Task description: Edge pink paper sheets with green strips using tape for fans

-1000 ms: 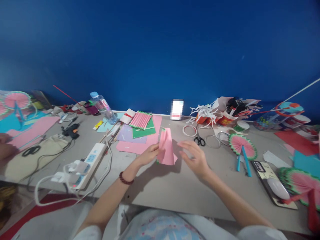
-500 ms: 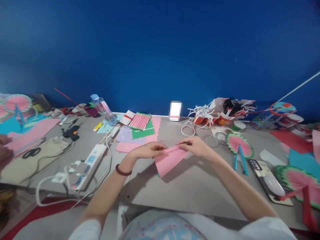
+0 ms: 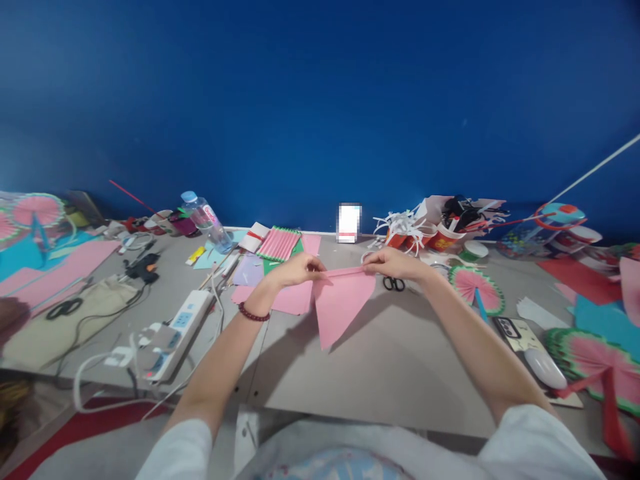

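A pink sheet of paper (image 3: 341, 303) hangs above the grey table (image 3: 380, 360), its top edge folded into a narrow strip. My left hand (image 3: 296, 269) pinches the left end of that strip. My right hand (image 3: 393, 263) pinches the right end. Both hands are closed on the paper, level with each other, and the sheet's lower part points down toward the table. A stack of coloured sheets (image 3: 273, 267) with a pleated pink piece (image 3: 280, 243) lies just behind my left hand. Black scissors (image 3: 393, 284) lie just under my right hand.
A power strip (image 3: 173, 327) with cables and a glue gun (image 3: 141, 265) lie left. A water bottle (image 3: 206, 217) stands at the back. Paper cups with strips (image 3: 425, 233), a pink fan (image 3: 475, 287), a phone (image 3: 515, 331), a mouse (image 3: 545, 368) and more fans (image 3: 595, 360) crowd the right.
My right hand took hold of the pink paper, which turned from upright to a horizontal top edge. Both hands then raised it and moved it farther from me.
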Tool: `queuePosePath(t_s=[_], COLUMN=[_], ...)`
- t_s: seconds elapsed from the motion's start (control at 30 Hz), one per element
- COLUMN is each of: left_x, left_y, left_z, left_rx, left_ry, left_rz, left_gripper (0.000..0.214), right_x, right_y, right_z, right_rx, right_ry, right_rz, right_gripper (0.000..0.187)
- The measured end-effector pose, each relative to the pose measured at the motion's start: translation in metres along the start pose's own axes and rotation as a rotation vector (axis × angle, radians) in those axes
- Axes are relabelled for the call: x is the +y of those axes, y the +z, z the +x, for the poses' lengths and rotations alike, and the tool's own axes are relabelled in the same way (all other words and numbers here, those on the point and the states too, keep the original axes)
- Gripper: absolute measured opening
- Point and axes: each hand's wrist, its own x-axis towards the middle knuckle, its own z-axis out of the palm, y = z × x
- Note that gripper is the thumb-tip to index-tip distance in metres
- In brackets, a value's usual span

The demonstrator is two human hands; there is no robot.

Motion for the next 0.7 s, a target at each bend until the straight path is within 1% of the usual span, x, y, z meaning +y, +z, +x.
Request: queuePosePath(t_s=[0.07,0.1,0.13,0.2,0.27,0.3,0.33,0.37,0.43,0.5,0.53,0.6,0.67,0.7], left_x=[0.0,0.0,0.001,0.003,0.002,0.0,-0.004,-0.01,-0.027,-0.046,-0.055,-0.069,-0.077,-0.079], left_y=[-0.005,-0.006,-0.007,-0.007,-0.002,0.003,0.008,0.015,0.032,0.052,0.063,0.082,0.098,0.103], left_z=[0.01,0.014,0.017,0.02,0.02,0.018,0.016,0.014,0.009,0.006,0.004,0.003,0.001,0.0], left_rx=[0.07,0.135,0.226,0.456,0.686,0.774,0.844,0.884,0.834,0.691,0.605,0.449,0.393,0.372], left_ry=[-0.005,0.008,0.04,0.162,0.323,0.395,0.451,0.485,0.572,0.598,0.591,0.546,0.453,0.413], left_rz=[0.038,0.081,0.138,0.277,0.436,0.522,0.615,0.709,0.861,0.928,0.943,0.957,0.927,0.892], left_gripper=[0.034,0.035,0.036,0.036,0.033,0.031,0.028,0.025,0.024,0.026,0.025,0.024,0.026,0.025], right_x=[-0.003,-0.006,-0.009,-0.013,-0.012,-0.009,-0.003,0.005,0.025,0.046,0.055,0.07,0.079,0.082], right_y=[-0.002,-0.003,-0.003,-0.002,0.004,0.009,0.015,0.024,0.045,0.069,0.081,0.101,0.114,0.119], right_z=[0.003,0.003,0.003,0.002,-0.001,-0.002,-0.004,-0.006,-0.011,-0.017,-0.02,-0.025,-0.028,-0.029], right_rx=[0.091,0.154,0.232,0.431,0.638,0.717,0.763,0.773,0.791,0.755,0.711,0.603,0.515,0.494], right_ry=[0.004,-0.009,-0.034,-0.116,-0.242,-0.316,-0.388,-0.44,-0.472,-0.475,-0.491,-0.502,-0.51,-0.509], right_rz=[-0.028,-0.038,-0.052,-0.11,-0.226,-0.307,-0.4,-0.496,-0.676,-0.822,-0.873,-0.934,-0.958,-0.956], right_gripper=[0.029,0.029,0.03,0.03,0.03,0.03,0.03,0.03,0.028,0.027,0.028,0.028,0.026,0.025])
